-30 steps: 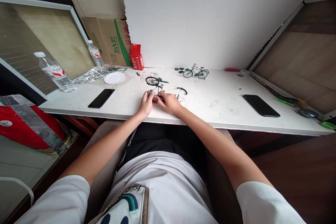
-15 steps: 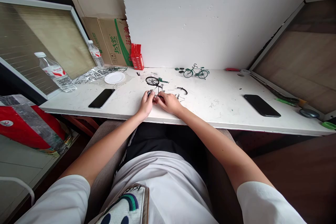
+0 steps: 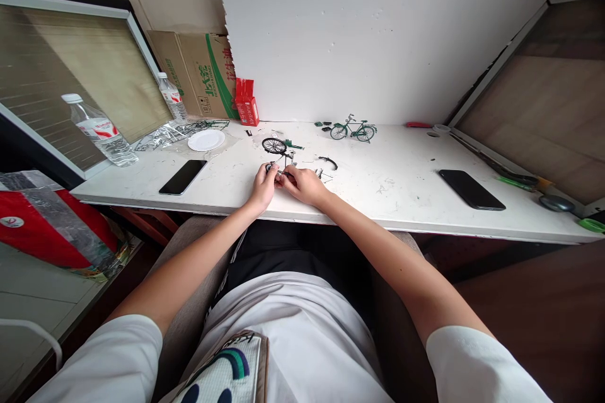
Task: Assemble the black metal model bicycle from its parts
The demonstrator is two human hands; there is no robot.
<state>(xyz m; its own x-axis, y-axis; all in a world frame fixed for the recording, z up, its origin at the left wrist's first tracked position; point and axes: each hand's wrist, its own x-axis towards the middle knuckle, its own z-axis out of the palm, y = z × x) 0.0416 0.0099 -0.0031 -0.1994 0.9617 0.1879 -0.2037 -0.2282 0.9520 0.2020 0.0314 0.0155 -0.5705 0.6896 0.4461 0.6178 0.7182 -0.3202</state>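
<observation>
Near the table's front edge, my left hand (image 3: 263, 186) and my right hand (image 3: 305, 186) meet with fingers pinched. Between them is a small black model bicycle part (image 3: 269, 167), mostly hidden by the fingers, so its exact shape cannot be made out. Just beyond lies a black spoked model wheel (image 3: 274, 145), with a green model piece (image 3: 293, 145) beside it. Thin dark pieces (image 3: 287, 159) lie between the wheel and my hands. A curved black mudguard-like piece (image 3: 329, 162) rests to the right of my right hand. Farther back stands a green model bicycle (image 3: 353, 130).
A phone (image 3: 183, 177) and a white lid-like disc (image 3: 206, 140) lie left, near two water bottles (image 3: 108, 138). A red box (image 3: 247, 102) stands at the back. On the right are another black phone (image 3: 471, 189) and a dark mouse-like object (image 3: 556, 203).
</observation>
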